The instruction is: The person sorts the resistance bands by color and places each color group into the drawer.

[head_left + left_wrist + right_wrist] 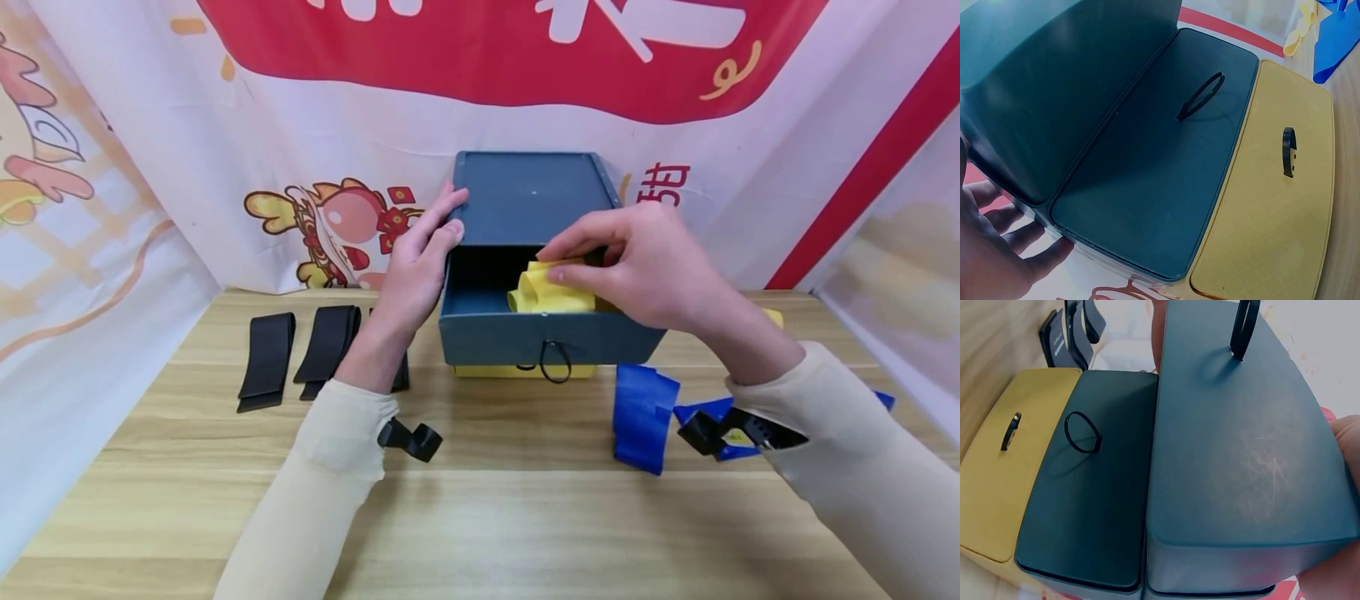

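A small drawer cabinet (532,196) stands at the back of the table. Its dark blue-green top drawer (487,340) is pulled out, with a black loop as its pull. My right hand (652,267) pinches a folded yellow band (553,293) between thumb and fingers, inside the drawer's front part. Resting against the cabinet's left side, my left hand (422,258) has its fingers extended. Below, the wrist views show a closed blue-green middle drawer (1154,169) and a closed yellow bottom drawer (1266,206). The right wrist view hides the band behind the drawer front (1241,456).
Folded black straps (266,360) lie left of the cabinet, one partly behind my left arm. Blue bands (643,421) lie to the right, some under my right wrist. A printed cloth (360,125) hangs right behind the cabinet.
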The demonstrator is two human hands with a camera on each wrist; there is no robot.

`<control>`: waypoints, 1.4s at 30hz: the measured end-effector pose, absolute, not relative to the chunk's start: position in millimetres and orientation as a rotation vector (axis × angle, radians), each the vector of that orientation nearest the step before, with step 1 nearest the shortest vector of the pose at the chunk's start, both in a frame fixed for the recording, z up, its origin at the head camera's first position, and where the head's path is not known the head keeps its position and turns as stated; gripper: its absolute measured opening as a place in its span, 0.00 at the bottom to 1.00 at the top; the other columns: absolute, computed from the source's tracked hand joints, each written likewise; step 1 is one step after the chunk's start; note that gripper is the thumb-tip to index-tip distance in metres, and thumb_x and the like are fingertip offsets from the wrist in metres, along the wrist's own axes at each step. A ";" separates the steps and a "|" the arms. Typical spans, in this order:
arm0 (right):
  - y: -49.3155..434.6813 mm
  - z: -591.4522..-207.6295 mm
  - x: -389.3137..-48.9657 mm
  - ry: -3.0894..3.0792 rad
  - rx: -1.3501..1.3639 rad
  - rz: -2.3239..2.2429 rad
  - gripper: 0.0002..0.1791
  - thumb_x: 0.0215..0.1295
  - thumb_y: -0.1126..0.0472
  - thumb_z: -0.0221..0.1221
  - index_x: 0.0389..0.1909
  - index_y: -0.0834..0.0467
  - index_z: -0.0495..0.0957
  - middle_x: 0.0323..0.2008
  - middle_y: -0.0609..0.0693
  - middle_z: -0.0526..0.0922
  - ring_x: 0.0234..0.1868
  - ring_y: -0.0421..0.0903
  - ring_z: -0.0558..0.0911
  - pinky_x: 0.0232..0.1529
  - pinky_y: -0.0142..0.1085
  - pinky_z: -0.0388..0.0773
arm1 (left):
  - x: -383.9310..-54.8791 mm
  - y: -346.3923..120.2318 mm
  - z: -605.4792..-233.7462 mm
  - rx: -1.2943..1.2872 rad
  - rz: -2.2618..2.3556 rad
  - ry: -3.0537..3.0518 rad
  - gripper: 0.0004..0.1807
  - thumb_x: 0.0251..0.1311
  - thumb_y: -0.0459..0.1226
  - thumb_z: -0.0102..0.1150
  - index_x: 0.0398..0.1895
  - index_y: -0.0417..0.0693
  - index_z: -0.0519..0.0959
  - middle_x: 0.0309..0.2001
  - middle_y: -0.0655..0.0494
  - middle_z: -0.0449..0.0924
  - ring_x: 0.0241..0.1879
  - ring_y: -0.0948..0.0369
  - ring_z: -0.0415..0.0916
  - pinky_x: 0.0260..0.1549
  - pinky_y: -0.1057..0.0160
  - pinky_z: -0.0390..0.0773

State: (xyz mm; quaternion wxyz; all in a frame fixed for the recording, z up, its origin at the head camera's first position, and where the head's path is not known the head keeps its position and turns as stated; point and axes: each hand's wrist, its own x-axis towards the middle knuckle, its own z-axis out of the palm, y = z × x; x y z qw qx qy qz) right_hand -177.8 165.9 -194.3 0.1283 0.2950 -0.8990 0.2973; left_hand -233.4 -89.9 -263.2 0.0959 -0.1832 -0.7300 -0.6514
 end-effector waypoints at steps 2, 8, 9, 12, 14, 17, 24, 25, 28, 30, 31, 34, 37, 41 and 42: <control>166.5 -194.3 -177.7 -2.616 0.864 0.845 0.13 0.67 0.56 0.72 0.52 0.51 0.92 0.45 0.50 0.94 0.39 0.45 0.84 0.34 0.28 0.74 | -233.2 -90.1 -263.6 -0.545 -1.933 -2.161 0.26 0.83 0.43 0.45 0.79 0.55 0.70 0.86 0.63 0.54 0.84 0.70 0.50 0.84 0.59 0.55; 169.4 -193.9 -176.3 -2.614 0.876 0.804 0.15 0.66 0.56 0.73 0.53 0.50 0.91 0.47 0.49 0.94 0.41 0.44 0.84 0.34 0.28 0.74 | -232.6 -89.6 -264.5 -0.558 -1.944 -2.162 0.26 0.83 0.43 0.45 0.80 0.55 0.69 0.86 0.65 0.54 0.84 0.70 0.50 0.83 0.59 0.56; 169.7 -193.9 -175.8 -2.611 0.876 0.795 0.15 0.66 0.55 0.73 0.53 0.50 0.91 0.47 0.49 0.94 0.40 0.44 0.84 0.34 0.28 0.74 | -232.6 -89.3 -264.5 -0.561 -1.946 -2.163 0.26 0.83 0.43 0.45 0.80 0.56 0.69 0.85 0.66 0.55 0.84 0.70 0.50 0.83 0.59 0.56; 170.5 -194.7 -174.4 -2.600 0.878 0.766 0.15 0.66 0.55 0.73 0.52 0.49 0.91 0.47 0.48 0.94 0.37 0.43 0.83 0.32 0.29 0.73 | -232.4 -88.6 -264.2 -0.564 -1.952 -2.167 0.26 0.83 0.44 0.45 0.80 0.56 0.69 0.85 0.70 0.55 0.84 0.71 0.50 0.83 0.60 0.57; 170.8 -195.2 -173.6 -2.588 0.883 0.755 0.14 0.66 0.55 0.73 0.52 0.49 0.92 0.47 0.48 0.94 0.36 0.43 0.83 0.32 0.28 0.73 | -232.5 -88.3 -263.9 -0.565 -1.952 -2.167 0.26 0.83 0.44 0.45 0.80 0.56 0.69 0.85 0.70 0.55 0.84 0.71 0.50 0.83 0.60 0.56; 171.2 -196.4 -173.6 -2.558 0.897 0.736 0.13 0.66 0.57 0.73 0.51 0.49 0.92 0.46 0.47 0.94 0.36 0.41 0.83 0.33 0.28 0.74 | -232.5 -88.2 -263.4 -0.566 -1.948 -2.165 0.26 0.83 0.44 0.45 0.80 0.55 0.69 0.85 0.70 0.55 0.84 0.70 0.50 0.83 0.60 0.56; 173.3 -197.1 -172.1 -2.507 0.862 0.723 0.13 0.66 0.60 0.72 0.51 0.50 0.92 0.43 0.46 0.94 0.35 0.41 0.83 0.33 0.28 0.76 | -232.8 -88.3 -263.5 -0.573 -1.943 -2.158 0.26 0.83 0.43 0.45 0.80 0.55 0.69 0.86 0.64 0.54 0.84 0.70 0.51 0.83 0.59 0.56; 173.5 -196.8 -171.9 -2.498 0.859 0.724 0.13 0.66 0.60 0.72 0.50 0.50 0.92 0.43 0.46 0.94 0.36 0.41 0.83 0.33 0.27 0.76 | -232.8 -88.3 -263.5 -0.573 -1.942 -2.157 0.26 0.83 0.43 0.45 0.80 0.55 0.69 0.86 0.64 0.54 0.84 0.70 0.51 0.83 0.59 0.56; 173.9 -195.8 -171.3 -2.476 0.858 0.729 0.12 0.66 0.61 0.72 0.50 0.50 0.92 0.43 0.46 0.94 0.37 0.41 0.84 0.34 0.26 0.77 | -233.1 -88.6 -263.4 -0.574 -1.940 -2.154 0.26 0.83 0.43 0.45 0.80 0.55 0.69 0.86 0.65 0.55 0.84 0.70 0.51 0.83 0.60 0.57; 173.9 -195.4 -171.1 -2.467 0.864 0.724 0.12 0.66 0.61 0.73 0.50 0.50 0.92 0.43 0.46 0.94 0.38 0.41 0.85 0.34 0.25 0.77 | -233.1 -89.0 -263.4 -0.577 -1.940 -2.153 0.26 0.83 0.43 0.45 0.80 0.55 0.69 0.85 0.66 0.55 0.84 0.71 0.51 0.83 0.60 0.57; 173.8 -195.3 -171.1 -2.465 0.867 0.722 0.12 0.66 0.61 0.73 0.50 0.50 0.92 0.43 0.46 0.94 0.39 0.40 0.85 0.34 0.25 0.77 | -233.0 -89.3 -263.5 -0.579 -1.941 -2.151 0.26 0.83 0.43 0.45 0.80 0.55 0.69 0.85 0.66 0.55 0.84 0.71 0.51 0.83 0.60 0.57; 173.5 -195.8 -171.0 -2.472 0.868 0.712 0.12 0.66 0.61 0.73 0.49 0.50 0.92 0.43 0.45 0.94 0.39 0.40 0.85 0.34 0.26 0.77 | -232.7 -90.0 -263.6 -0.582 -1.944 -2.152 0.26 0.83 0.43 0.45 0.80 0.55 0.69 0.85 0.66 0.55 0.84 0.71 0.51 0.83 0.60 0.57; 174.1 -196.3 -171.2 -2.482 0.874 0.730 0.12 0.66 0.61 0.73 0.50 0.49 0.92 0.43 0.45 0.94 0.40 0.40 0.85 0.35 0.26 0.77 | -232.4 -90.7 -263.6 -0.580 -1.947 -2.157 0.26 0.83 0.43 0.45 0.80 0.55 0.69 0.85 0.67 0.54 0.84 0.71 0.51 0.83 0.60 0.57; 177.6 -196.1 -171.4 -2.481 0.893 0.779 0.13 0.67 0.61 0.72 0.50 0.48 0.92 0.45 0.44 0.93 0.43 0.38 0.85 0.38 0.24 0.78 | -232.2 -91.2 -263.6 -0.577 -1.949 -2.160 0.26 0.83 0.43 0.45 0.80 0.56 0.69 0.85 0.70 0.54 0.84 0.71 0.50 0.83 0.61 0.57; 179.3 -195.8 -171.2 -2.475 0.894 0.793 0.13 0.67 0.61 0.72 0.50 0.48 0.92 0.45 0.44 0.93 0.43 0.37 0.85 0.39 0.23 0.78 | -232.1 -91.4 -263.6 -0.576 -1.949 -2.161 0.26 0.83 0.43 0.44 0.80 0.56 0.69 0.85 0.70 0.54 0.84 0.71 0.50 0.83 0.61 0.57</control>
